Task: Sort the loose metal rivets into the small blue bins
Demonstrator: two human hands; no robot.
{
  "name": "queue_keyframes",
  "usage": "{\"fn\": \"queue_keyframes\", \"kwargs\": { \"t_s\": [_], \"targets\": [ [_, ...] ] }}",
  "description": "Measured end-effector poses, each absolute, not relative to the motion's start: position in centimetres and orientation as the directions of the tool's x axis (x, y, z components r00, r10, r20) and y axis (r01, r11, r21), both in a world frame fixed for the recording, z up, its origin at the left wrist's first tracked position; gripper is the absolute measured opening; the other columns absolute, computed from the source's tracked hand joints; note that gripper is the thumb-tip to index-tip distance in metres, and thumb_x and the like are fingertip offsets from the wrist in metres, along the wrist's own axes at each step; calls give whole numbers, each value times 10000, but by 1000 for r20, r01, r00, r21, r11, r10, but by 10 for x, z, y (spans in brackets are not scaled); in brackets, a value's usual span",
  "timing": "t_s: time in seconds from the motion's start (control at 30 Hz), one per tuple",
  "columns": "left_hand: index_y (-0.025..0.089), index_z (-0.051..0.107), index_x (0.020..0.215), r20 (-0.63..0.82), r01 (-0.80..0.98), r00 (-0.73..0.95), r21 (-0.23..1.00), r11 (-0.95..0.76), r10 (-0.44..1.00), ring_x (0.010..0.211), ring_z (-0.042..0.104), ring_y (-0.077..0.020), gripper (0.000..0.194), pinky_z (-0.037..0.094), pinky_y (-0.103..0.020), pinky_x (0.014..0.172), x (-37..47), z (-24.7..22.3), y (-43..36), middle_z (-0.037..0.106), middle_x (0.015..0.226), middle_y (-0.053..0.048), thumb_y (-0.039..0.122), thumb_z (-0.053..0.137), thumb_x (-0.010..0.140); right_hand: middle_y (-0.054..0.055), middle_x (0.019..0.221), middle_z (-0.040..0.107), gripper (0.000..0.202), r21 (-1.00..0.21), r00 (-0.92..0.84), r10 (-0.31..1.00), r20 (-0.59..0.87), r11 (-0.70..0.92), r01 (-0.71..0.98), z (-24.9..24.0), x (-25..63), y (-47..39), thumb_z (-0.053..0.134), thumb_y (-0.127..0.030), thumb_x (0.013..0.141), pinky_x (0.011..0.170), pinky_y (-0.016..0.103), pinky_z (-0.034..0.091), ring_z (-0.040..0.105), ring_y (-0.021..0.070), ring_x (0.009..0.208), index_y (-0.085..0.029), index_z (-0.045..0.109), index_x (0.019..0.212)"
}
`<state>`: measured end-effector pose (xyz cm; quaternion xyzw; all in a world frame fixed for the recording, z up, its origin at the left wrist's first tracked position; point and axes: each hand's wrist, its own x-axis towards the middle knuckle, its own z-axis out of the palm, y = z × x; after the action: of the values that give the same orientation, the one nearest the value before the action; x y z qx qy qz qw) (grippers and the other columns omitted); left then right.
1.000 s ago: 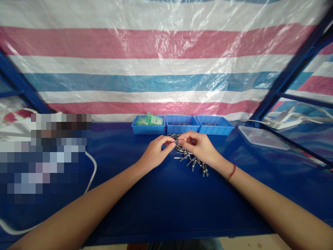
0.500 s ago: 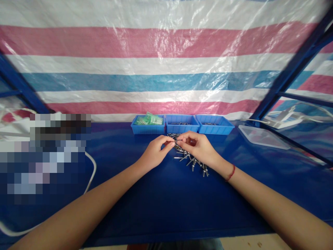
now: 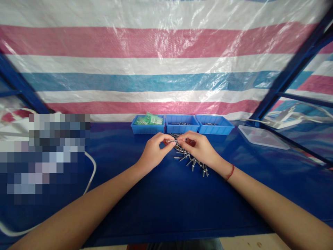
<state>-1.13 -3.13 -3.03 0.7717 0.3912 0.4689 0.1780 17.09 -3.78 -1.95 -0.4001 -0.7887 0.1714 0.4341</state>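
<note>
Between my two hands a thin metal rivet lies level, pinched at both ends by the fingertips. My left hand has thumb and forefinger closed on its left end. The right end is in the pinch of my right hand, whose wrist wears a red string. Under and behind the fingers, a pile of metal rivets is spread on the blue table; my hands hide part of it.
Three blue bins stand at the back: the left bin with green-and-clear packets, the middle bin and right bin with metal pieces. A clear plastic lid lies right; a white cable runs at left.
The rivet between my fingertips now shows more plainly and lies level. My left fingers have shifted slightly, while my right hand has hardly moved.
</note>
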Motion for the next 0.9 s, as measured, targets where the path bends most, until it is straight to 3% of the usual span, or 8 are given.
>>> {"fn": "queue_keyframes", "kwargs": {
  "t_s": [0.1,0.2,0.33,0.43,0.5,0.77,0.9],
  "targets": [
    [177,642,848,603,428,253,632,-646,757,743,584,-129,98,465,-259,709,-10,-29,-33,623,793,-10,256,620,794,44,780,645,167,-588,-361,763,537,645,489,-20,170,-39,529,-278,844,616,286,436,538,140,657,-191,671,825],
    [175,637,949,610,415,269,625,-661,745,723,571,-124,170,463,-262,722,-9,-28,-35,607,762,0,261,612,804,45,815,657,190,-680,-320,802,504,597,426,-22,170,-33,529,-320,839,674,293,447,565,149,723,-185,660,818],
    [197,613,1076,578,419,323,623,-661,749,690,568,-119,261,469,-269,715,-10,-27,-37,612,739,10,274,582,828,31,755,630,232,-872,41,905,424,396,289,-24,188,-15,583,-392,763,632,271,443,554,142,694,-167,633,780],
    [207,665,951,524,423,454,586,-692,721,709,591,-127,167,469,-263,684,-9,-27,-38,636,773,-9,270,554,844,-4,632,543,225,-974,371,900,226,202,104,-20,214,-1,629,-391,677,467,232,366,462,105,533,-173,594,718],
    [207,676,884,491,420,530,556,-717,691,743,603,-135,138,467,-268,702,-9,-26,-39,652,795,-15,258,557,837,-23,590,492,211,-988,450,880,149,145,43,-17,231,5,624,-378,657,430,226,337,418,88,477,-181,551,678],
    [213,663,785,421,561,641,314,-766,642,759,592,-164,85,417,-294,704,-11,-28,-41,646,786,-1,228,583,760,-55,527,395,193,-999,461,886,38,50,-13,-13,247,7,511,-358,725,378,211,269,326,62,395,-170,551,736],
    [206,643,754,384,569,666,294,-768,640,766,588,-159,133,412,-285,706,-12,-29,-40,639,793,-6,212,526,818,-36,547,452,178,-996,352,932,85,70,55,-12,227,0,546,-325,716,396,213,275,359,63,422,-154,593,729]
  ]
}}
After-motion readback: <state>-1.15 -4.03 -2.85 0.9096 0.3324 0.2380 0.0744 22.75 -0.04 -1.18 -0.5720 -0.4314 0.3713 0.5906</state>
